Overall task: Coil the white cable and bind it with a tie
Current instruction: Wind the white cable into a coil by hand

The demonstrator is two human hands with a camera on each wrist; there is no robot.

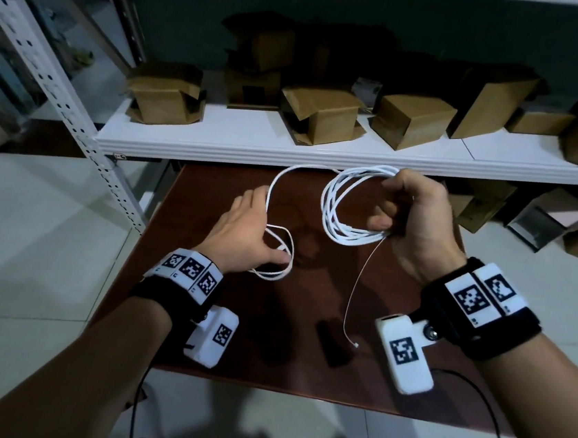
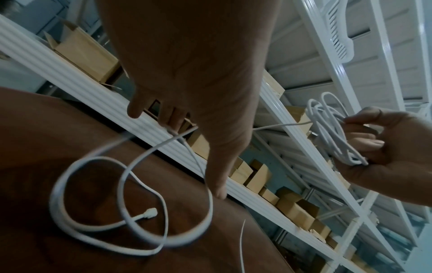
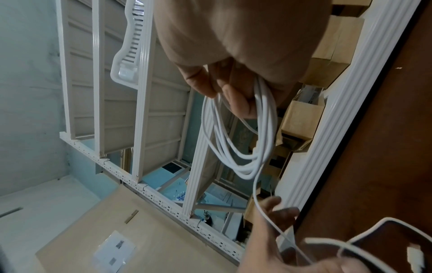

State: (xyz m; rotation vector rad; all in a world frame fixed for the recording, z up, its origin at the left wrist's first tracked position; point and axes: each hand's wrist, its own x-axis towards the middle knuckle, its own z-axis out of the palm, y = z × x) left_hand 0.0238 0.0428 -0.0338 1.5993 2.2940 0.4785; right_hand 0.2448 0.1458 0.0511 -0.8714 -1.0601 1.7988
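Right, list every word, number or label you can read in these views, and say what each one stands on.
Small tag on the front edge of the white metal shelf: looks like "1-5", too small to be sure.
Black-and-white square code markers on the black wrist bands: patterns only, tiny characters beside them unreadable.
White printed sheet on the flat cardboard panel: blurred, unreadable.

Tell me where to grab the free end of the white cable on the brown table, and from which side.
Pinch the thin white cable just behind its blocky plug, from above: that end lies flat on the brown table inside the slack loops, with bare tabletop around it.
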